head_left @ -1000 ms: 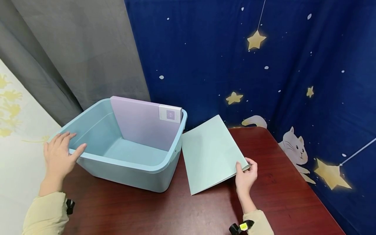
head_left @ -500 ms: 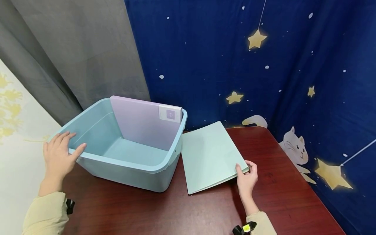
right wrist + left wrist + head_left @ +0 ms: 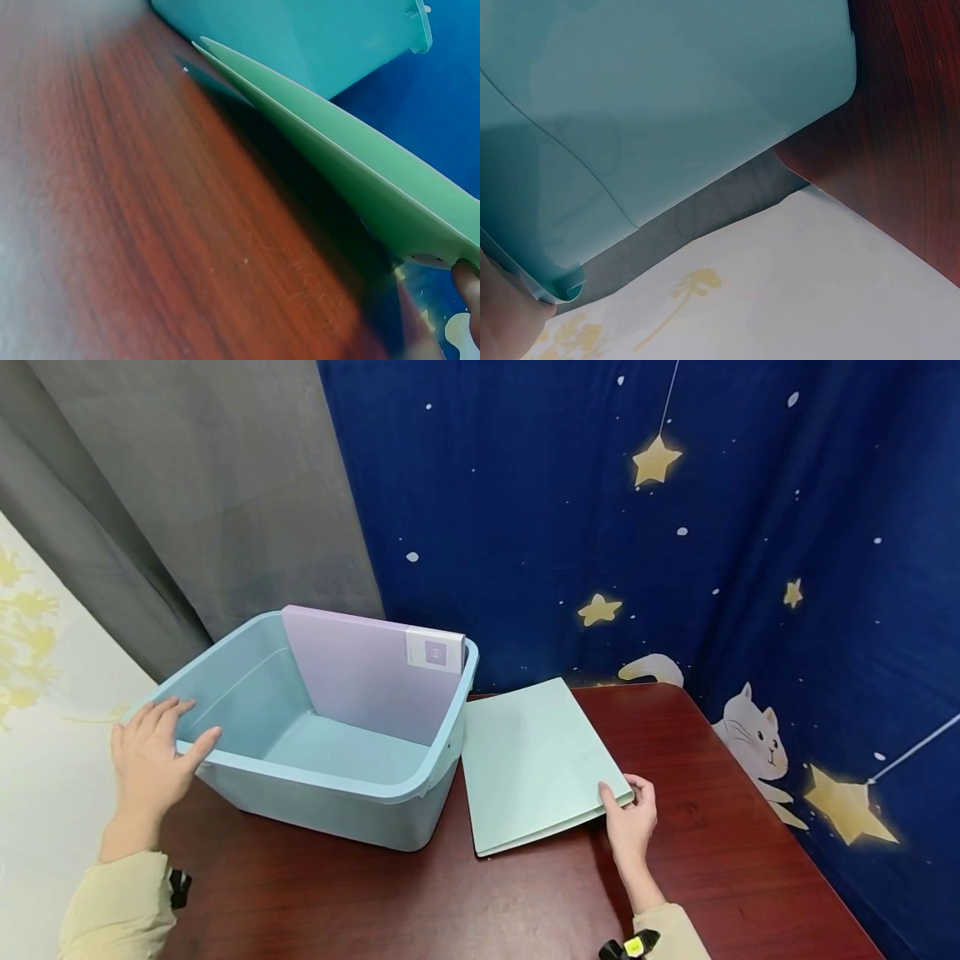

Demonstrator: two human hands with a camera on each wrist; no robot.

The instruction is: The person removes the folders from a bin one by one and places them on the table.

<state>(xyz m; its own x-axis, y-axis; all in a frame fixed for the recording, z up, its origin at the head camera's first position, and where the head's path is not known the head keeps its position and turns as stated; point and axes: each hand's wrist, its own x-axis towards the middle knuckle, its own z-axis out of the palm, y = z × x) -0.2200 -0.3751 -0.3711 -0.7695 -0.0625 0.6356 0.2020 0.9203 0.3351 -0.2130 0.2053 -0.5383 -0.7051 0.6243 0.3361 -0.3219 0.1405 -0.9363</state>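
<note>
Dark blue curtain (image 3: 517, 485) with printed stars (image 3: 656, 460) up beyond the right grip (image 3: 630, 822), plus a cat print (image 3: 753, 735) off to its right. Grey curtain (image 3: 240, 485) past the left grip (image 3: 150, 760); white backdrop (image 3: 45, 827) with yellow prints to that grip's left. Glossy red-brown wood counter (image 3: 352, 893) under both, rounded far corner beyond the right grip. Right grip is pinching the mint folder (image 3: 540, 768) by its near right corner: thumb on the top cover, fingers round the edge. Folder runs left and away from that grip, on a slant. Right wrist view has the held corner raised off the counter, dark shadow below, covers parted in a narrow V. Its other near corner sits low; contact with the counter unclear. Blue bin (image 3: 322, 810) stands on the counter between the grips, just beside the folder; can't tell if they touch. Left grip is unclenched, resting on the bin's near left rim, fingers over it, thumb spread out across the front rim. Purple folder (image 3: 363, 672) stands on edge inside the bin, on the side away from the left grip, top edge poking above the rim, white label (image 3: 435, 650) at the end nearer the right grip. Beige sleeves (image 3: 120, 902) behind both grips.
</note>
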